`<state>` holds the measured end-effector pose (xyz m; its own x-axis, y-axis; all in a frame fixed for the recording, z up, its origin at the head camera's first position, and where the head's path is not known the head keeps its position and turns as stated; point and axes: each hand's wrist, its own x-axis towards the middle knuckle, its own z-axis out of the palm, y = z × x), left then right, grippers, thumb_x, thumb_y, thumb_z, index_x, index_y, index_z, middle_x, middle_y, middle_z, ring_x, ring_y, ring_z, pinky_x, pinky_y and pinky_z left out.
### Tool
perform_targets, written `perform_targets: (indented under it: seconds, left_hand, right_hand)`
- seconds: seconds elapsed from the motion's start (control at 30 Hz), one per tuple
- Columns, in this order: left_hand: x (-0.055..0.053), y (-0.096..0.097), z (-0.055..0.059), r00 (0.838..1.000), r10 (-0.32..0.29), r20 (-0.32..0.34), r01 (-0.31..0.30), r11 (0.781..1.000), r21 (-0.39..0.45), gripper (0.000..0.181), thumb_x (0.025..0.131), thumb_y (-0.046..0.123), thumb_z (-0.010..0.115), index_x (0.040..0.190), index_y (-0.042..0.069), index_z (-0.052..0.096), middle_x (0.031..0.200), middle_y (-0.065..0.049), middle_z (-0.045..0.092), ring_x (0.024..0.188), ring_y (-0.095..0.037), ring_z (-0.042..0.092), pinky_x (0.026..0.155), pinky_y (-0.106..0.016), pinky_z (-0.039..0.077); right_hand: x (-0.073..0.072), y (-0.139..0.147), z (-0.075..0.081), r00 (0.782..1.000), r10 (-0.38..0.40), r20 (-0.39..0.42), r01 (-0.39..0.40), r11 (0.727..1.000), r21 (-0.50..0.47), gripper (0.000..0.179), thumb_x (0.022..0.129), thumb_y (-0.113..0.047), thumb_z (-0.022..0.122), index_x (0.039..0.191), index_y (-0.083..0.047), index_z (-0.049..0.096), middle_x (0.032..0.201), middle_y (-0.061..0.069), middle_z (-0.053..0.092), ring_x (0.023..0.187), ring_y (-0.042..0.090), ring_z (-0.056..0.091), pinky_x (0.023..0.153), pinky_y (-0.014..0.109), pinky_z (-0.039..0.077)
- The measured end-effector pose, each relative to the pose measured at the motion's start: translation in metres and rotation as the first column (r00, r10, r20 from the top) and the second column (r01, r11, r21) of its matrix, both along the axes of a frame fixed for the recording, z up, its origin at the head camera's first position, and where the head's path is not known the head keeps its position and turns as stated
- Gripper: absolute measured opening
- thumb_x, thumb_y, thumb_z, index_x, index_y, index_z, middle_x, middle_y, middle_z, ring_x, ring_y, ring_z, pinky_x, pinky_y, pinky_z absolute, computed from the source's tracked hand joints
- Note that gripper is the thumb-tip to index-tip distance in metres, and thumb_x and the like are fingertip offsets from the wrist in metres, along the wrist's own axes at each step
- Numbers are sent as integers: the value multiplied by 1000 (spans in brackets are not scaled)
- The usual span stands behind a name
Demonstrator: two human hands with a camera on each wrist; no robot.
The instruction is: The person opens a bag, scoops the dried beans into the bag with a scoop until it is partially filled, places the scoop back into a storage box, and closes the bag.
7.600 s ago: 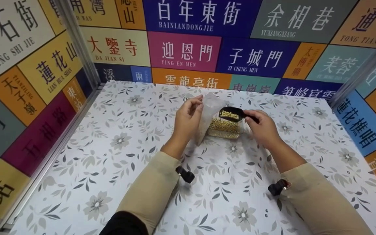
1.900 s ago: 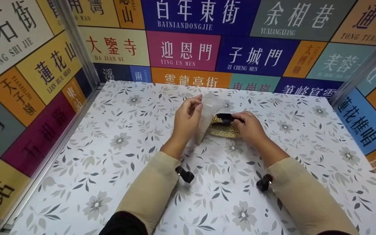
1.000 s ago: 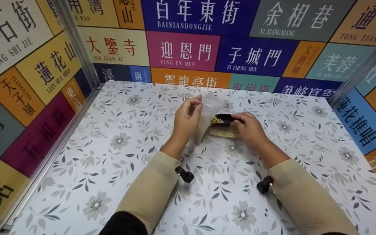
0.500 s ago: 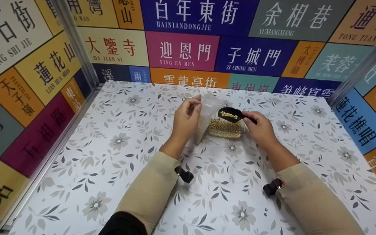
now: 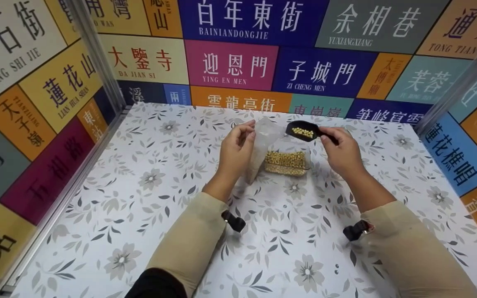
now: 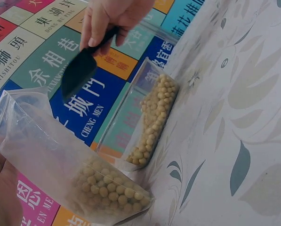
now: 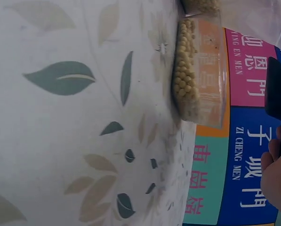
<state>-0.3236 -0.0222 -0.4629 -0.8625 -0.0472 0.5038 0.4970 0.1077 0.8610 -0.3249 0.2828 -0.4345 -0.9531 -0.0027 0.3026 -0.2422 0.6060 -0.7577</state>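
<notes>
My right hand (image 5: 344, 151) grips the handle of a black scoop (image 5: 304, 125), which carries a small heap of pale yellow soybeans. The scoop is raised above and behind a clear rectangular container (image 5: 308, 154) partly filled with soybeans (image 5: 286, 159). To the container's left, my left hand (image 5: 237, 151) holds a translucent plastic bag (image 5: 266, 134) by its upper part. In the left wrist view the bag stands upright, with soybeans (image 6: 112, 190) in its lower part. From the right wrist, the scoop (image 7: 276, 89) appears at the right edge, apart from the container (image 7: 211, 75).
A white tablecloth (image 5: 151, 248) with grey flowers and leaves covers the table. Behind it rises a wall of colourful street-name panels (image 5: 232, 64), with more panels along the left and right sides. Metal posts (image 5: 102, 58) stand at the corners.
The scoop was down in the container's beans about a second ago. My right hand has since lifted it up and to the right, with beans in it. My left hand and the bag stay put.
</notes>
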Motion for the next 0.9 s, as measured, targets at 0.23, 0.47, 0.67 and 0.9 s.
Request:
perform_targets:
  seconds: [0.23,0.47,0.67,0.9]
  left_hand:
    - [0,1,0,1000,-10,10,10,1000,6,11,110,17,61,115,9,66,146,-3,69,136,-15,66,116,-23,53]
    - [2,1,1,999,-16,39,15,999,32,11,109,16,62,115,8,67,146,-2,69,137,-15,65,117,-23,52]
    - [0,1,0,999,-5,33,5,1000,14,10,109,16,62,114,9,67,146,-1,70,136,-13,66,116,-22,53]
    - [0,1,1,1000,-5,7,5,1000,0,10,109,16,61,114,8,66,145,-5,70,136,-15,66,115,-21,53]
  right_hand:
    - [7,-11,34,999,27,-29,-26,999,38,40,113,-32,53,148,-16,65,147,7,59,126,18,57,92,16,49]
    - [10,-29,63,992,126,-31,-119,978,170,39,113,-30,54,148,-16,65,145,6,59,132,24,57,107,43,52]
    - [9,-39,75,976,182,-122,-133,935,329,35,112,-23,57,143,-13,68,140,9,64,138,32,53,116,57,46]
    - [10,-42,82,951,233,-204,-136,906,400,32,111,-18,59,141,-12,71,134,10,68,134,35,55,112,58,47]
